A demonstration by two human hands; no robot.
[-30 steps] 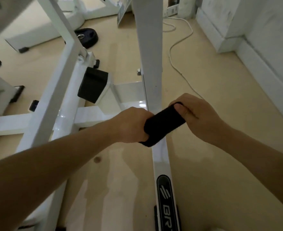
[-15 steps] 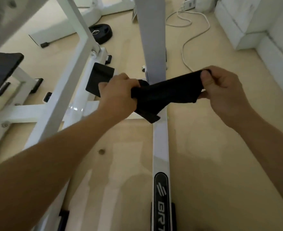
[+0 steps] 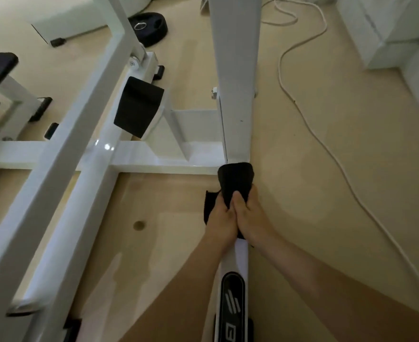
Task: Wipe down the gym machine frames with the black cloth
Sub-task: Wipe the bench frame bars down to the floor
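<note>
Head view, from the left edge of the frame rightward: a slanted white beam (image 3: 55, 169) runs from the lower left toward the top centre, with a black block (image 3: 139, 109) just beyond it and a white crossbar (image 3: 154, 159) reaching across to the middle. At centre the left grip (image 3: 222, 218) and the right grip (image 3: 250, 213) are pressed together, each closed around the black cloth (image 3: 235, 176). The cloth is bunched over the base rail (image 3: 241, 251), right at the foot of the upright post (image 3: 235, 70), and a loose flap hangs off the rail's left side. A white cable (image 3: 299, 109) trails over the floor at the right. I judge the wiping to be mid-course, at the joint between post and rail. Nothing shows which surfaces are already clean, since gloss on the paint proves little. The crossbar, the slanted beam and the frames at far left look like the work that remains.
</note>
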